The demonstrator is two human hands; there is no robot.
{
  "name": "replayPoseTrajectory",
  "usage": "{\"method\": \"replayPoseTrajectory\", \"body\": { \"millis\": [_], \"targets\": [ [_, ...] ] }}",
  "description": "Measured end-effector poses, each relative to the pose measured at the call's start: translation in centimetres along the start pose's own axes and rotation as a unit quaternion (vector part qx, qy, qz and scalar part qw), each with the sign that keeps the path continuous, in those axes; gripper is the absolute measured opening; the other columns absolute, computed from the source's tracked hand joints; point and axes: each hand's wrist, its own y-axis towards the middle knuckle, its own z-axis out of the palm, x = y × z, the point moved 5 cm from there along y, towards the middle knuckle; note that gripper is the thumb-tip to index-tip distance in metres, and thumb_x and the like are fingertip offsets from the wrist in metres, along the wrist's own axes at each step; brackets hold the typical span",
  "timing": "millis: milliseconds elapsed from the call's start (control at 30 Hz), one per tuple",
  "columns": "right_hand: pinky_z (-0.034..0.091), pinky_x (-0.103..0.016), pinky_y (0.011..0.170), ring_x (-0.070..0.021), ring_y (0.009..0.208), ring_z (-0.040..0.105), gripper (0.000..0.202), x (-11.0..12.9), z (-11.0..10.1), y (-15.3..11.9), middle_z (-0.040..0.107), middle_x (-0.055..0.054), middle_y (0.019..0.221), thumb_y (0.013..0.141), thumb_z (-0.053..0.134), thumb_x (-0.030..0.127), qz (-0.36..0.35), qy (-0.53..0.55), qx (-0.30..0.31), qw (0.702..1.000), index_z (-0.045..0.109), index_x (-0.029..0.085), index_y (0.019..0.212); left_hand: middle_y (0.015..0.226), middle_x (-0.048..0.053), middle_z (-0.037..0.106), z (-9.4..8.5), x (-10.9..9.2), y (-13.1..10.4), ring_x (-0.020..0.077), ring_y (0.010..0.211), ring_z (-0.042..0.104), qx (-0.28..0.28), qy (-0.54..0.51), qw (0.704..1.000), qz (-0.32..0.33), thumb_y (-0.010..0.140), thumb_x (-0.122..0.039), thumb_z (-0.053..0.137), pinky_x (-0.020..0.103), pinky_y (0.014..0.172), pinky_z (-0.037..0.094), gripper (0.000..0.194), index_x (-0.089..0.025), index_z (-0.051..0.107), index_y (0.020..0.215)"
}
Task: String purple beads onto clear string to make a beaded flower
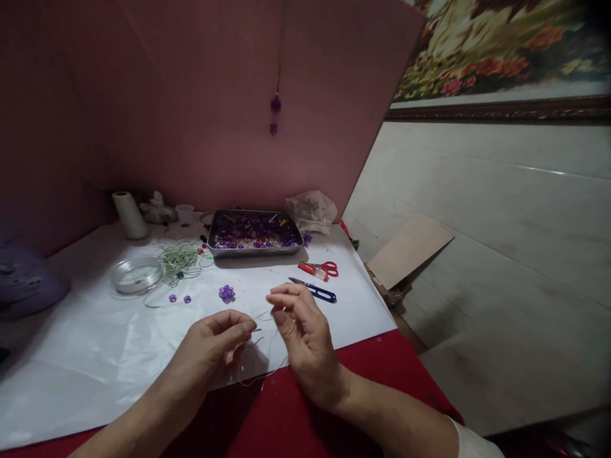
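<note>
My left hand (pixel 222 340) is pinched shut on a thin thread (pixel 251 383) over the front edge of the white sheet. A short end pokes out past its thumb and index finger. To its right, my right hand (pixel 303 337) is raised with its thumb near the fingertips, and the thread runs up to them and loops below. A purple bead flower (pixel 226 293) lies beyond my hands, with two purple beads (pixel 180 299) to its left. Blue thread snips (pixel 322 293) lie just behind my right hand.
A metal tray (pixel 255 252) of beads stands at the back. Red scissors (pixel 329 268), a clear round dish (pixel 137 276), green threads (pixel 179 259), a white spool (pixel 130 216) and a plastic bag (pixel 312 212) surround it. Red cloth (pixel 382 369) covers the front edge.
</note>
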Motion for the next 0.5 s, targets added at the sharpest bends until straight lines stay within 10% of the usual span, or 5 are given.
{"method": "replayPoseTrajectory", "body": {
  "millis": [333,500],
  "targets": [
    [0.029,-0.016,0.041,-0.0046,0.042,0.037,0.023,-2.7,3.4,-2.0,0.046,0.008,0.054,0.082,0.058,0.035,0.300,0.302,0.034,0.904,0.044,0.018,0.088,0.064,0.000,0.055,-0.6,-3.2,-1.1,0.0135,0.059,0.047,-0.079,0.169,0.956,0.226,0.061,-0.031,0.074,0.022,0.054,0.035,0.014,-0.020,0.069,0.055],
    [0.027,-0.014,0.032,-0.0057,0.030,0.040,0.038,-2.9,4.7,-1.8,0.055,0.007,0.049,0.079,0.058,0.046,0.334,0.376,0.149,0.852,0.034,0.020,0.094,0.075,0.001,0.057,-0.5,-3.2,-1.5,0.0159,0.066,0.051,-0.074,0.147,0.967,0.197,0.061,-0.033,0.073,0.023,0.058,0.037,0.015,-0.020,0.068,0.058]
  ]
}}
